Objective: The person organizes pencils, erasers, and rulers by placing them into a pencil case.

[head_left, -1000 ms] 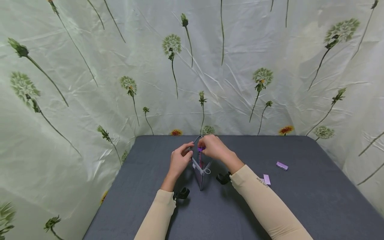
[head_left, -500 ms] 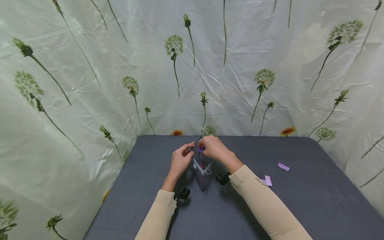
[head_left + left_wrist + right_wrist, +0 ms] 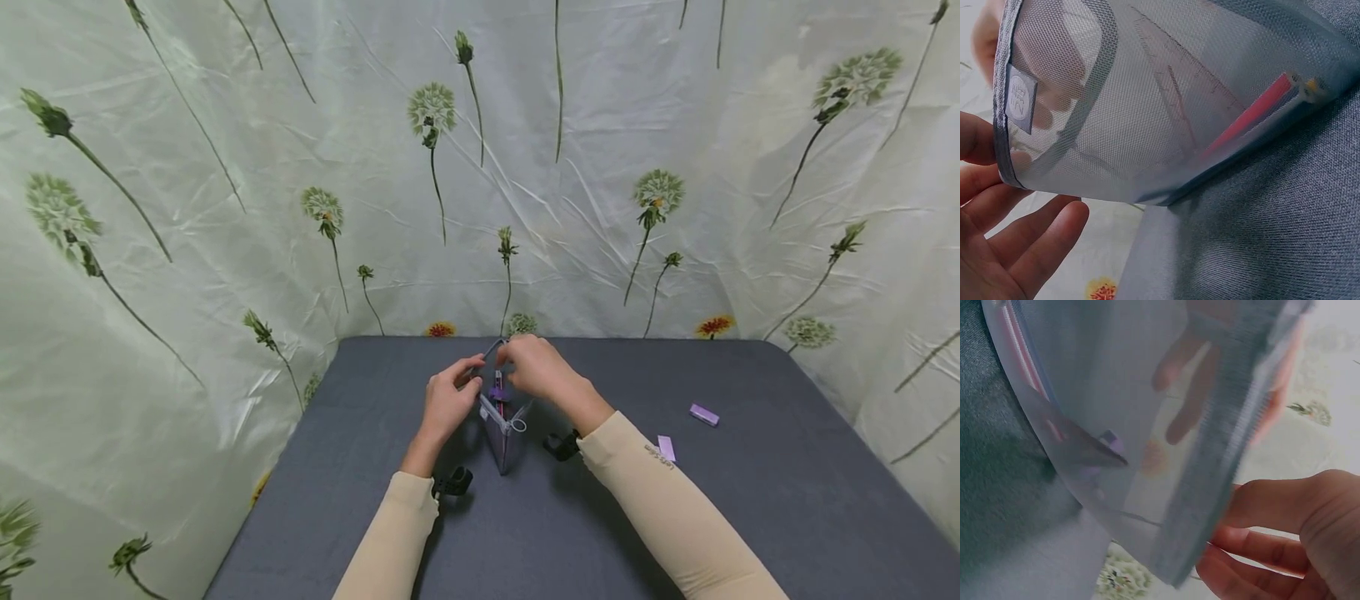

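A clear mesh pouch stands on edge on the grey table, mouth up. My left hand pinches the left side of its rim. My right hand holds the far right side, so the mouth is spread. A small purple item sits in the opening just below my right fingers. In the left wrist view the pouch shows a pink pencil and a clear ruler inside, with my left hand by its corner. In the right wrist view, the purple item shows through the pouch.
A purple block lies on the table to the right. A paler purple piece lies beside my right sleeve. A flower-printed sheet hangs close behind and to both sides of the table.
The purple item has gone down from my right fingertips into the pouch's mouth. Both hands stay at the rim.
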A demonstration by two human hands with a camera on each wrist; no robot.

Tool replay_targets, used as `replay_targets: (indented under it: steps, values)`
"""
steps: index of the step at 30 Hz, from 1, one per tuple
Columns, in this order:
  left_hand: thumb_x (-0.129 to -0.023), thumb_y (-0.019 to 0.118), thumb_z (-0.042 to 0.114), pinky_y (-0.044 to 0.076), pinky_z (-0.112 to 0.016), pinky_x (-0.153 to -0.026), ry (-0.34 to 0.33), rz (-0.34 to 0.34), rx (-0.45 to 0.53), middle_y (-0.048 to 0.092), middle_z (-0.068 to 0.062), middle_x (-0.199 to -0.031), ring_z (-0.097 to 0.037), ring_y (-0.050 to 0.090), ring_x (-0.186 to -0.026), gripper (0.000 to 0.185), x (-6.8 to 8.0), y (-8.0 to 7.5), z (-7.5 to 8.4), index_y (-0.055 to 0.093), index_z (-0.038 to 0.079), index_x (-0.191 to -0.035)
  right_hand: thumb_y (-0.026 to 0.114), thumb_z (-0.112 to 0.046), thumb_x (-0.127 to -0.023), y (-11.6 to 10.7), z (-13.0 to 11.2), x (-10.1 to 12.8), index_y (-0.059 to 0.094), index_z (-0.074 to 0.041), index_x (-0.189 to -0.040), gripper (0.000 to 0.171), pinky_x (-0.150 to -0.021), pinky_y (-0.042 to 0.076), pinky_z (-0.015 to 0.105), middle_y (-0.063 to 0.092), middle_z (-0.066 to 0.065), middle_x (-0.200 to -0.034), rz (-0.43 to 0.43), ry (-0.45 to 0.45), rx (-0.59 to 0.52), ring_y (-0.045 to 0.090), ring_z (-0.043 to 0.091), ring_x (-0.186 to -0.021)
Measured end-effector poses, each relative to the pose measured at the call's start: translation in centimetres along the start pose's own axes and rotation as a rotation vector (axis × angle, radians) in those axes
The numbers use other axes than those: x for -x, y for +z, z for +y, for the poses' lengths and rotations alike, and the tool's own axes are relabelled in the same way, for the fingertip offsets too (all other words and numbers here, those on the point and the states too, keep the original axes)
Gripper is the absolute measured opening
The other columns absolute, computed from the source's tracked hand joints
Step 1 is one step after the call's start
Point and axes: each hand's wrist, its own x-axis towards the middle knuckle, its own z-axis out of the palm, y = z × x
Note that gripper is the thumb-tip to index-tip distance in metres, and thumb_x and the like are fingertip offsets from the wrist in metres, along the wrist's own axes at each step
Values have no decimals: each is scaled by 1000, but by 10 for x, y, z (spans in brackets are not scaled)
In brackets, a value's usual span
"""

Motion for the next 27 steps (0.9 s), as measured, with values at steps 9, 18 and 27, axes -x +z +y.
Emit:
replay_targets:
  steps: [9,18,27]
  values:
    - [-95,64,6,55,-43,-90,-13,-12,10,67,8,-130,-21,68,-112,26,1,-2,2,74,20,-115,71,-4,-90,-21,3,25,75,-15,-116,28,-72,53,34,67,4,-112,25,9,-53,64,20,-96]
    - [-95,65,5,57,-43,-81,-10,-13,18,67,6,-129,-23,68,-113,27,0,-2,1,74,20,-115,75,-6,-88,-38,23,62,75,-13,-115,27,-74,53,38,66,2,-107,30,-19,-58,64,21,-92]
    - [-94,63,5,38,-29,-47,-12,-28,8,67,2,-131,-28,66,-116,29,-1,-5,0,74,16,-118,77,-5,-85,-38,53,97,75,-13,-114,30,-74,54,38,66,-1,-103,-20,-1,-47,65,21,-92]
